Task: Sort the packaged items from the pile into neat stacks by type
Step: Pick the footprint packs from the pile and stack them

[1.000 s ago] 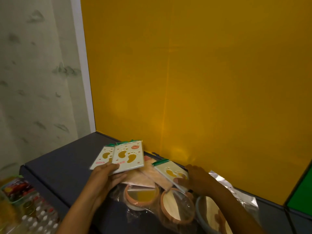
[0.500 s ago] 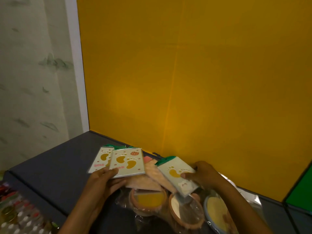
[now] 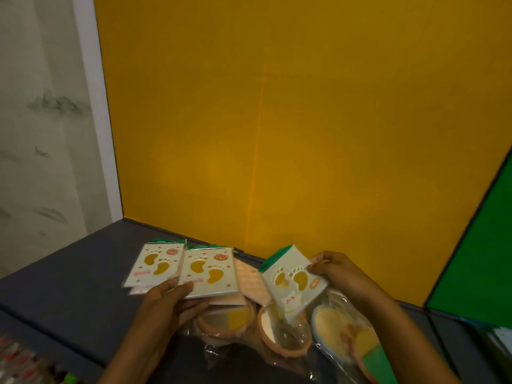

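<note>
My left hand (image 3: 166,302) holds two flat footprint packets fanned side by side, one on the left (image 3: 155,264) and one on the right (image 3: 209,273), with its thumb on their lower edges. My right hand (image 3: 336,268) pinches a third footprint packet (image 3: 293,281) by its right edge, lifted and tilted above the pile. Under the packets lie pinkish flat packets (image 3: 249,281) and round mirrors in clear bags: two with orange rims (image 3: 227,318) (image 3: 282,336) and a blue-rimmed one (image 3: 340,328).
The pile sits on a dark grey table (image 3: 69,281) against a yellow wall panel (image 3: 277,134). A green panel (image 3: 476,259) stands at the right. Blurred colourful items (image 3: 19,361) lie below the table's front left edge.
My right hand has lifted its footprint packet off the pile and raised it, tilted. The left hand still holds its two packets. The camera has shifted, so the scene sits differently in frame.
</note>
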`<state>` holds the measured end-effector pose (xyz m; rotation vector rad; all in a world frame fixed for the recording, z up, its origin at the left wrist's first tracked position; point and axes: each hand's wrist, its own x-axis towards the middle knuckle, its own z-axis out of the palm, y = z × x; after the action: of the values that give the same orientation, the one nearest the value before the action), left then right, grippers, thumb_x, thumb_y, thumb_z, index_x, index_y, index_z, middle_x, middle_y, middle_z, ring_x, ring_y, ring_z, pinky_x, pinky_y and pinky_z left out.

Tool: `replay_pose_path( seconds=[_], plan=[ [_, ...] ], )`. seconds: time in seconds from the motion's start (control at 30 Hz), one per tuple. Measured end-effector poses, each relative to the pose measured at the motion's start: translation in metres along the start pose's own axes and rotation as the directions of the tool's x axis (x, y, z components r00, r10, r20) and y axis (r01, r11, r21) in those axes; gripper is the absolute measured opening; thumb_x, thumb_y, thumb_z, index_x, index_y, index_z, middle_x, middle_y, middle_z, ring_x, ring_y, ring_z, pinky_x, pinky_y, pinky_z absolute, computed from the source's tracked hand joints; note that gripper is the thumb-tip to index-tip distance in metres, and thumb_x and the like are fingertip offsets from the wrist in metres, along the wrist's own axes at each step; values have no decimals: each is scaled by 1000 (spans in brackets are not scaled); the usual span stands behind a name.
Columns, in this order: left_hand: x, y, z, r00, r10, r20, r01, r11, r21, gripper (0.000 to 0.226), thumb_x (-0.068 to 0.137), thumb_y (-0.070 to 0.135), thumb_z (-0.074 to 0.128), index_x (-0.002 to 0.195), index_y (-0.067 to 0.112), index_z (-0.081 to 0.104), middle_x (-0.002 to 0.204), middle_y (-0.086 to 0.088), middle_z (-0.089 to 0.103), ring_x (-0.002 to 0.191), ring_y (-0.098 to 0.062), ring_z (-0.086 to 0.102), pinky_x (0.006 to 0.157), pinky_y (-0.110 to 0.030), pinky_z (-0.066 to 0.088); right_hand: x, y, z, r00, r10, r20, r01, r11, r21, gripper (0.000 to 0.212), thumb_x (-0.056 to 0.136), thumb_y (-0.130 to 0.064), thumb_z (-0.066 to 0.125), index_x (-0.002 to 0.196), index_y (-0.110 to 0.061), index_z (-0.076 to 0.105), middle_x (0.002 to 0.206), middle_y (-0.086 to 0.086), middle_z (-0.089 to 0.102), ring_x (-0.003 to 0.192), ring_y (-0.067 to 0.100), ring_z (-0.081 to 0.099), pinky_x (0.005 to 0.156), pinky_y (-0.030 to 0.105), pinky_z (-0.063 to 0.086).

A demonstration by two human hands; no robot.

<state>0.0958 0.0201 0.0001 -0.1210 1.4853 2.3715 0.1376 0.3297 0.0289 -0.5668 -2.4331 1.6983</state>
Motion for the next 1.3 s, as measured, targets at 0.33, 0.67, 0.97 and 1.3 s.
replay_pose_path(
  seconds=[0.33,0.67,0.97,1.3],
  plan=[
    [-46,-46,84,996,8,86,-14,997,71,27,88,8,60,114,6,59,97,-16,73,86,-29,72,61,-34,61,-92,39,-92,993,-61,-104,86,961,264,36,89,-7,63,119,-24,53,94,19,74,80,28,73,65,32,57],
    [-120,-124,186,980,20,199,-39,995,90,26,87,9,61,113,5,58,98,-14,73,86,-28,72,62,-32,61,-194,107,-202,971,-59,-232,143,922,361,27,90,-8,62,115,-20,62,96,20,74,83,23,73,69,28,57],
    [-167,-178,268,957,-19,289,-8,996,92,25,87,6,61,112,7,56,96,-15,71,85,-27,70,59,-31,60,-264,153,-292,904,-42,-425,175,944,281,24,90,-11,63,112,-19,66,94,8,74,85,17,73,76,27,59],
    [-148,-213,340,902,-55,428,-12,988,151,33,87,9,61,120,8,55,98,-11,74,83,-23,73,57,-29,59,-274,182,-359,795,22,-606,203,932,301,24,89,-5,62,111,-14,67,102,15,73,93,30,71,88,48,55]
  ],
)
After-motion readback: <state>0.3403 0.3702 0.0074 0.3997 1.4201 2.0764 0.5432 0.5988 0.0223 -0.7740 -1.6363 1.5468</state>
